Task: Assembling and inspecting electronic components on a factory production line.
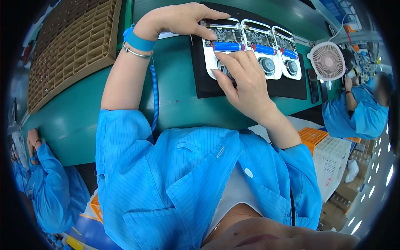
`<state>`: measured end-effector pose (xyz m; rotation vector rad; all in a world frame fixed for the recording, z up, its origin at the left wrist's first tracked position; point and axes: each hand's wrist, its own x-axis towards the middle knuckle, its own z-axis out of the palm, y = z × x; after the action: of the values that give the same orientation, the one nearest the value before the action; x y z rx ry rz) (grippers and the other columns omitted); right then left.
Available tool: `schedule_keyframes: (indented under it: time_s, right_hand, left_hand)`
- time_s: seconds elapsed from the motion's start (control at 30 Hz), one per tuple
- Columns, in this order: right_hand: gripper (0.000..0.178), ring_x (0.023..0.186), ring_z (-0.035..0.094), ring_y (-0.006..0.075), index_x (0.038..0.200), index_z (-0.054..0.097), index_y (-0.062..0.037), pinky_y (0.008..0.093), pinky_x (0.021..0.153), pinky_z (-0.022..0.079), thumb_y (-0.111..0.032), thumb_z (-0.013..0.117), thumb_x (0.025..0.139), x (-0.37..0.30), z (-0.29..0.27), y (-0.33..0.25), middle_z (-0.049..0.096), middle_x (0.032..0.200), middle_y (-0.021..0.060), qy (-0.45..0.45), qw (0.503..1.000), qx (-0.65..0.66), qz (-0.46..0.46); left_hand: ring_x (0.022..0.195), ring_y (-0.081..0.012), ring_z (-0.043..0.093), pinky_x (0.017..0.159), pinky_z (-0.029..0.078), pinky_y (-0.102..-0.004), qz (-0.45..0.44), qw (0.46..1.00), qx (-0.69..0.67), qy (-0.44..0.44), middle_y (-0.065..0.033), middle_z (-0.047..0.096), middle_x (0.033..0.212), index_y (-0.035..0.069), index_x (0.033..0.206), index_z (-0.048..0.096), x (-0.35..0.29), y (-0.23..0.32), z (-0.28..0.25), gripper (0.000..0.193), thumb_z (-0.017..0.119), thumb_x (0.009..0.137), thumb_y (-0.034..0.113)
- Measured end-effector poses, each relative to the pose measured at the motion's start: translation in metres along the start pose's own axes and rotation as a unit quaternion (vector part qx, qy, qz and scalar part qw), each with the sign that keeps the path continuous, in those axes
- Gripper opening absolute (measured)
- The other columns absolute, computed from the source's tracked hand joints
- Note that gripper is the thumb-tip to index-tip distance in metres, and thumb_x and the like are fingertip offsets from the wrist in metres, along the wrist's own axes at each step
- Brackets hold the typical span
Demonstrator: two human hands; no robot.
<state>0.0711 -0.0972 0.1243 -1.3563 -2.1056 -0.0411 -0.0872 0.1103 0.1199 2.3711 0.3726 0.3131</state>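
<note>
Three white housings lie in a row on a black mat; each carries a circuit board, a blue cylindrical battery and a round speaker. Both of my hands are at the leftmost housing (209, 62). My left hand (179, 21) reaches over its upper left corner, thumb and finger spread apart beside the circuit board (227, 34). Just below the blue battery (228, 46), my right hand (248, 79) arches over the speaker, partly hiding it. Its thumb and fingers are apart and touch the housing. The middle housing (273, 75) and right housing (298, 76) lie untouched.
A cardboard divider tray (75, 54) stands at the left of the green table (179, 112). A blue coiled cord (155, 96) hangs from my left wristband. At the right are a white fan (328, 61), a dark phone-like slab (312, 85), crates (329, 162) and a co-worker (354, 110). Another person (54, 187) sits left.
</note>
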Motion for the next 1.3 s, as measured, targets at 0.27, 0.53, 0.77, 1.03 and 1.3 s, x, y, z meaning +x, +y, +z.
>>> schedule_keyframes:
  time_s: [0.27, 0.53, 0.77, 1.03, 1.3]
  right_hand:
    - [0.030, 0.081, 0.051, 0.0279, 0.109, 0.069, 0.0000, 0.0408, 0.070, 0.042, -0.006, 0.072, 0.080, 0.006, 0.003, -0.004, 0.052, 0.084, 0.0105, -0.019, 0.997, 0.038, 0.057]
    - [0.030, 0.081, 0.051, 0.0277, 0.109, 0.070, 0.0001, 0.0405, 0.071, 0.040, -0.006, 0.070, 0.079, 0.007, 0.003, 0.000, 0.051, 0.083, 0.0106, -0.034, 0.996, 0.050, 0.059]
    - [0.031, 0.083, 0.051, 0.0269, 0.111, 0.071, 0.0001, 0.0405, 0.072, 0.039, -0.008, 0.070, 0.081, 0.007, 0.003, 0.001, 0.050, 0.083, 0.0105, -0.051, 0.996, 0.035, 0.059]
    - [0.030, 0.085, 0.051, 0.0272, 0.111, 0.070, 0.0001, 0.0409, 0.074, 0.040, -0.009, 0.070, 0.082, 0.011, -0.004, 0.000, 0.051, 0.086, 0.0112, -0.104, 0.993, 0.005, 0.061]
    - [0.035, 0.092, 0.057, 0.0300, 0.113, 0.066, -0.0003, 0.0393, 0.078, 0.048, -0.019, 0.079, 0.086, 0.005, -0.031, 0.001, 0.052, 0.101, 0.0148, -0.091, 0.989, 0.043, 0.105]
  left_hand:
    - [0.113, -0.0318, 0.067, 0.096, 0.055, -0.0376, 0.010, 0.999, -0.013, -0.036, -0.0210, 0.067, 0.132, 0.009, 0.152, 0.049, -0.003, -0.002, -0.005, 0.092, 0.090, 0.074, 0.032]
    - [0.113, -0.0330, 0.067, 0.097, 0.055, -0.0376, -0.006, 0.999, -0.010, -0.035, -0.0225, 0.067, 0.131, 0.007, 0.152, 0.049, -0.001, 0.000, -0.002, 0.096, 0.092, 0.070, 0.033]
    - [0.114, -0.0351, 0.067, 0.100, 0.055, -0.0395, 0.004, 0.999, 0.007, -0.037, -0.0236, 0.066, 0.131, 0.007, 0.152, 0.048, 0.003, -0.003, 0.001, 0.102, 0.093, 0.067, 0.040]
    - [0.114, -0.0356, 0.067, 0.099, 0.055, -0.0403, -0.003, 0.999, 0.001, -0.043, -0.0236, 0.067, 0.130, 0.007, 0.153, 0.046, 0.003, -0.003, 0.001, 0.104, 0.092, 0.066, 0.039]
    - [0.114, -0.0363, 0.067, 0.099, 0.055, -0.0423, -0.024, 0.997, -0.046, -0.058, -0.0232, 0.068, 0.128, 0.009, 0.153, 0.047, 0.003, -0.002, 0.001, 0.102, 0.092, 0.067, 0.039]
